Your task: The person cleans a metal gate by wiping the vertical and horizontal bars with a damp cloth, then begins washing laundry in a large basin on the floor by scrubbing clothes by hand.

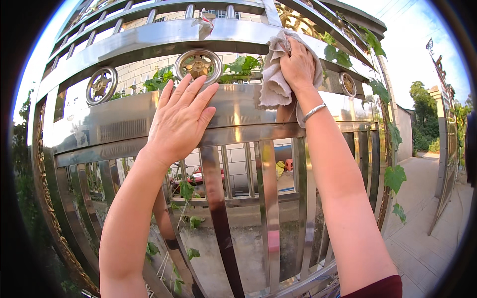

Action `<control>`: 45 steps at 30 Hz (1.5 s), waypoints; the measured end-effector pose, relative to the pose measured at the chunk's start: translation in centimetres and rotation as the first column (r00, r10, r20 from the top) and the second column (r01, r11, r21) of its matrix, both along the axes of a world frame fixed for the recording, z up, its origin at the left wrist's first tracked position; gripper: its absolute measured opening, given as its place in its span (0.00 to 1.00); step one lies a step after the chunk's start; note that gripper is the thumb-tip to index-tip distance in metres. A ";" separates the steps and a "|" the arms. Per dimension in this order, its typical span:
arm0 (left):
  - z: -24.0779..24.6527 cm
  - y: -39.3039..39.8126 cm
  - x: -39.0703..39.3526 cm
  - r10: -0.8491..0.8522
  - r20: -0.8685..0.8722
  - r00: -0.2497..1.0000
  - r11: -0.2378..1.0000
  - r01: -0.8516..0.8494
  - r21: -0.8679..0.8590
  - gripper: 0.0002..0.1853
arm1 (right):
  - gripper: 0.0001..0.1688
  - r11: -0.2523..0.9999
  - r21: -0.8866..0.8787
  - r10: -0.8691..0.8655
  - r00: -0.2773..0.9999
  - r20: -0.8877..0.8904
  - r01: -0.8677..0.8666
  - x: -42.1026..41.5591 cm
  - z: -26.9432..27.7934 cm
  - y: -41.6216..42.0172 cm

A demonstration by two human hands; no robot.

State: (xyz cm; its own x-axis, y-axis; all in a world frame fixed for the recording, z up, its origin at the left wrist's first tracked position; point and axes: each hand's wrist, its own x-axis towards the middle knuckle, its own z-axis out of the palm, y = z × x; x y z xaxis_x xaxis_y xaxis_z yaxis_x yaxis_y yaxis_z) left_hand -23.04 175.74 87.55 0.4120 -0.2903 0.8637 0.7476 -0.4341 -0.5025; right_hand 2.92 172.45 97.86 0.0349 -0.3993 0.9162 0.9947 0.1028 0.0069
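Note:
A polished stainless steel gate [123, 126] with upright bars stands in front of me. At the upper right, my right hand [298, 63] presses a crumpled grey cloth [274, 78] over the gate's upper rails; a silver bangle [315, 112] circles that wrist. With fingers spread, my left hand [182, 115] lies against the wide middle rail, just below a round star ornament [198, 67], and holds nothing. Similar round ornaments sit at the left [101, 86] and right [348, 84] of it.
A torn scrap of plastic or tape [204, 25] clings to the top rail. Leafy vines [395, 178] climb the gate's right side. Behind the bars are a tiled wall [234, 169] and a red stool [288, 164]. A paved path [413, 223] runs at the right, beside another metal gate panel [445, 167].

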 end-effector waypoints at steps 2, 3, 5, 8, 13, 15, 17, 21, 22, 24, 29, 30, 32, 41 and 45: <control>-0.7 0.0 -1.8 0.027 0.000 1.000 1.000 -0.027 0.007 0.21 | 0.21 0.992 -0.011 0.127 0.969 0.210 -0.128 -2.0 -1.9 0.2; -1.1 0.1 -2.6 0.026 0.005 1.000 1.000 -0.026 0.009 0.22 | 0.20 0.978 -0.035 0.206 0.932 0.299 -0.205 -3.5 -3.2 -0.2; -1.7 0.3 -4.4 0.031 0.001 1.000 0.999 -0.031 -0.008 0.22 | 0.20 0.981 -0.067 0.192 0.881 0.432 -0.180 -6.1 -6.0 0.3; -2.2 0.4 -6.8 0.022 0.008 1.000 1.000 -0.022 -0.007 0.22 | 0.21 0.987 -0.157 0.124 0.826 0.550 -0.043 -10.2 -8.8 -0.4; -3.4 0.6 -11.4 0.015 -0.001 1.000 0.999 -0.015 -0.049 0.24 | 0.23 0.997 -0.066 0.009 0.791 0.612 0.040 -19.2 -9.3 1.2; -4.1 1.3 -14.3 0.053 0.061 0.997 0.997 -0.049 -0.059 0.25 | 0.23 0.991 -0.134 0.093 0.788 0.609 -0.013 -23.3 -8.9 2.4; -5.0 1.7 -18.2 0.147 0.100 0.984 0.988 -0.140 -0.071 0.25 | 0.23 0.965 -0.234 0.241 0.759 0.605 -0.120 -27.5 -8.3 3.9; -7.1 2.4 -24.4 0.197 0.174 0.965 0.977 -0.178 -0.118 0.25 | 0.23 0.991 -0.132 0.051 0.906 0.420 0.006 -35.5 -9.5 5.1; -7.6 1.9 -25.4 0.157 0.184 0.970 0.983 -0.136 -0.122 0.25 | 0.22 0.997 -0.081 0.030 0.921 0.387 0.002 -36.5 -10.1 5.4; -8.1 1.8 -27.1 0.118 0.160 0.980 0.988 -0.099 -0.122 0.25 | 0.22 1.000 -0.023 0.003 0.919 0.393 0.007 -37.7 -11.3 5.7; -9.4 2.8 -30.5 0.041 0.146 0.988 0.993 -0.023 -0.120 0.24 | 0.21 0.995 -0.088 0.007 0.857 0.516 0.045 -40.4 -11.4 6.0; -9.8 3.2 -31.4 0.006 0.168 0.986 0.993 0.014 -0.116 0.24 | 0.21 0.995 -0.097 0.021 0.843 0.537 0.037 -41.7 -11.2 6.3; -10.7 3.7 -33.3 -0.058 0.217 0.974 0.993 0.078 -0.086 0.24 | 0.21 0.991 -0.131 0.097 0.814 0.572 -0.027 -44.7 -11.4 7.0; -14.4 4.5 -41.9 -0.082 0.297 0.951 0.991 0.110 -0.081 0.21 | 0.21 0.961 -0.239 0.262 0.742 0.617 -0.141 -56.4 -8.0 9.3; -16.8 3.4 -46.7 -0.047 0.380 0.924 0.987 0.101 -0.125 0.19 | 0.18 0.939 -0.305 0.342 0.504 0.793 -0.157 -60.6 -10.6 9.9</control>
